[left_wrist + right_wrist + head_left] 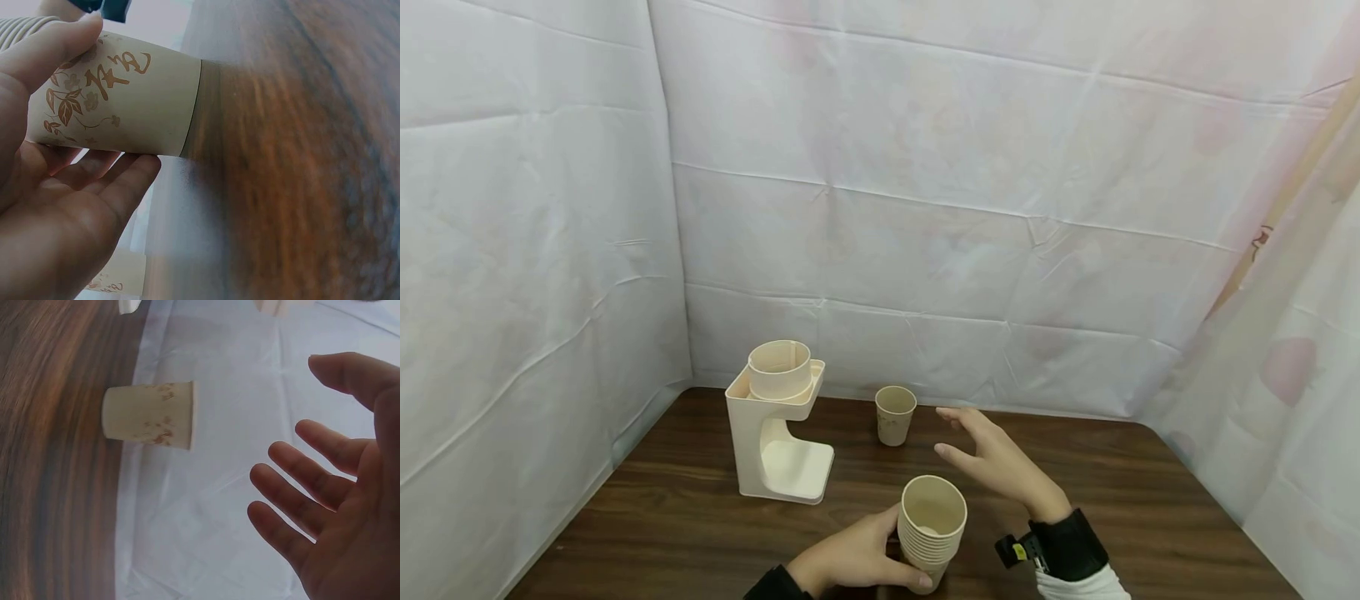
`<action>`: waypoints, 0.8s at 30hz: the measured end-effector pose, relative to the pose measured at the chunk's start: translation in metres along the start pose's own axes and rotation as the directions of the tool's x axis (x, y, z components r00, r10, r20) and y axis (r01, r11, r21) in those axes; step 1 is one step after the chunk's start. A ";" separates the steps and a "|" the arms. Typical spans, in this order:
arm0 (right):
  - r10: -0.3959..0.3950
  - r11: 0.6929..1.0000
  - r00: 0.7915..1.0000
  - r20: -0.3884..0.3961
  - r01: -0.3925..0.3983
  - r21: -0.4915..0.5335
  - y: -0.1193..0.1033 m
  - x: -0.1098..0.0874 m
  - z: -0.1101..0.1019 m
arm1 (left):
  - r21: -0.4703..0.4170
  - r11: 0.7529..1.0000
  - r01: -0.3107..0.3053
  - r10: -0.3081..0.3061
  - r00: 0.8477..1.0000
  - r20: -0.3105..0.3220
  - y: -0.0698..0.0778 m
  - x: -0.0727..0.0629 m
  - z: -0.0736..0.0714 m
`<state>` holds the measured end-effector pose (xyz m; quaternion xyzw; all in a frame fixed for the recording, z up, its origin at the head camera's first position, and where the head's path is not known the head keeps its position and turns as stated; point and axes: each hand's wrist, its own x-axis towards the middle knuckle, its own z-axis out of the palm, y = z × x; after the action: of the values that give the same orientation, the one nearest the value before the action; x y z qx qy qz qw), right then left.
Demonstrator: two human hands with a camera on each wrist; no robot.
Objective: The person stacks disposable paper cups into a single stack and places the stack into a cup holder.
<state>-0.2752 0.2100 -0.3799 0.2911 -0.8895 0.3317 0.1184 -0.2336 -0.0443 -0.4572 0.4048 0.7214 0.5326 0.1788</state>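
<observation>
My left hand (859,552) grips a stack of beige paper cups (932,521) near the front of the table, thumb on the near side. In the left wrist view the lowest cup (144,94) shows brown leaves and writing, and its base is right at the tabletop. Fingers curl round the cup from the other side. My right hand (996,458) hovers behind and right of the stack, fingers spread with nothing in them. A single paper cup (894,421) stands upright at the back, left of the right fingertips; the right wrist view shows the same cup (150,415) apart from the hand.
A cream, C-shaped stand (748,450) with a round holder (779,375) on top is at the back left. White cloth (925,208) hangs behind and beside the brown wooden table (662,517). A black wrist strap (1067,546) sits on the right forearm.
</observation>
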 end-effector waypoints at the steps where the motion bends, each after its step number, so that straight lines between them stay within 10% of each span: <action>1: 0.016 1.000 1.000 0.004 -0.016 0.003 0.002 0.002 0.001 | -0.001 1.000 -0.003 0.003 1.000 0.002 0.000 0.000 0.000; 24: 0.103 0.995 0.990 0.093 -0.101 -0.025 0.035 0.070 0.028 | -0.038 0.999 -0.010 0.010 1.000 0.000 0.002 -0.003 -0.002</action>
<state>-0.3524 0.1822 -0.3912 0.2594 -0.9111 0.3142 0.0621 -0.2325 -0.0473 -0.4555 0.4049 0.7091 0.5472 0.1842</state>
